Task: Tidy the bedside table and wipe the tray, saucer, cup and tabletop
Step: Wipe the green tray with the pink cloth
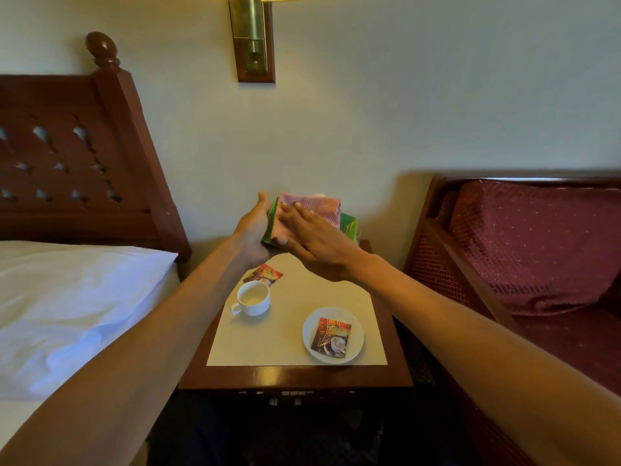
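My left hand (pixel 252 227) holds a green tray (pixel 349 224) tilted up above the back of the bedside table (pixel 295 376). My right hand (pixel 314 235) lies flat on a pink cloth (pixel 314 205) pressed against the tray's face. Below, a white cup (pixel 253 298) stands on the cream tabletop (pixel 292 297). A red sachet (pixel 265 274) lies just behind the cup. A white saucer (pixel 358 326) at the front right carries another red sachet (pixel 330 337).
A bed with a white pillow (pixel 77 297) and carved wooden headboard (pixel 74 156) borders the table on the left. A wooden armchair with a maroon cushion (pixel 537 243) stands on the right. A brass wall lamp (pixel 252 35) hangs above.
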Tool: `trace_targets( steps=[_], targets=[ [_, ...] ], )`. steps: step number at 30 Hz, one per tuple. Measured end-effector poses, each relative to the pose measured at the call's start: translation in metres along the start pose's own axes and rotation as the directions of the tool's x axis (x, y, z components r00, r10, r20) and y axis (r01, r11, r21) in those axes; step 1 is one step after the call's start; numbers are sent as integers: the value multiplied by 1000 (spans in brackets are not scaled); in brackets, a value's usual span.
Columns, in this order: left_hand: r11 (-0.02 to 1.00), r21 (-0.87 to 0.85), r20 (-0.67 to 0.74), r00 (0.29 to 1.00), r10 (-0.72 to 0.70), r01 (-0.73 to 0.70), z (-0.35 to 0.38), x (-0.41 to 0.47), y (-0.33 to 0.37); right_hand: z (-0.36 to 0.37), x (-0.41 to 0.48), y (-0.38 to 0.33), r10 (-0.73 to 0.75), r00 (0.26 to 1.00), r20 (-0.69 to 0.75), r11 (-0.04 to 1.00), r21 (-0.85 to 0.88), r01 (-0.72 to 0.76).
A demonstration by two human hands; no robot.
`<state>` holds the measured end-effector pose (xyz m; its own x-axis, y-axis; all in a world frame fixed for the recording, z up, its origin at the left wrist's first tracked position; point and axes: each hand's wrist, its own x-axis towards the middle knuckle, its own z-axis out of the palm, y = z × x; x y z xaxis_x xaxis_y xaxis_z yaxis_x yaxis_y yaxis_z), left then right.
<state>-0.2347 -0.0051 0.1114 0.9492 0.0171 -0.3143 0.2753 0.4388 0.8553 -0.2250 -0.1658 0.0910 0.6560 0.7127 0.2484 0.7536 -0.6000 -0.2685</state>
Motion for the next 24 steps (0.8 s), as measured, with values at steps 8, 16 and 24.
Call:
trace_targets(
  steps=[8, 16, 24],
  targets=[
    [995, 87, 12, 999, 39, -40, 0, 2, 4, 3, -1, -2, 69, 998, 10, 997, 34, -69],
    [996, 87, 37, 999, 5, -8, -17, 2, 5, 3, -4, -6, -51, 996, 79, 999, -15, 53],
    [992, 121, 97, 994, -49, 37, -22, -3, 4, 18, -9, -19, -114, 985, 130, 993, -27, 119]
  ],
)
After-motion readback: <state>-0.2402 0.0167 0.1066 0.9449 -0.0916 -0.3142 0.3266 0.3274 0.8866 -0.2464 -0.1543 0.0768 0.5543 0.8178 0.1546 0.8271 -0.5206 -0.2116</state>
